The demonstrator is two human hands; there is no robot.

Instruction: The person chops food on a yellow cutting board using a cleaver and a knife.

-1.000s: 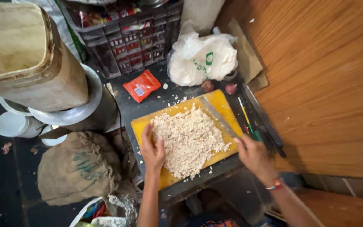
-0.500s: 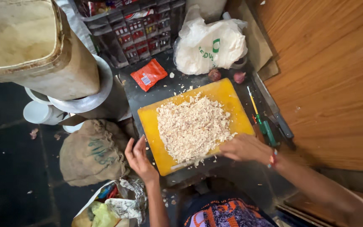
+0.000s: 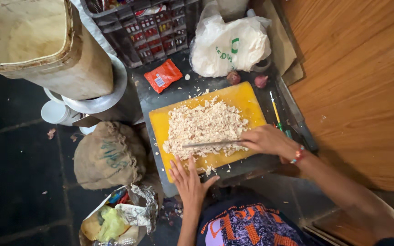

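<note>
Knife is lying flat in R hand, fist clamped round handle, over loose, crumbly chopped bits; L hand, fingers spread, is pressing yellow board edge.

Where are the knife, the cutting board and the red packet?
knife point(image 3: 208, 144), head view, middle of the blade lying across the chopped pile.
cutting board point(image 3: 239, 96), head view, bare yellow far corner.
red packet point(image 3: 163, 75), head view, centre of the wrapper.
</note>
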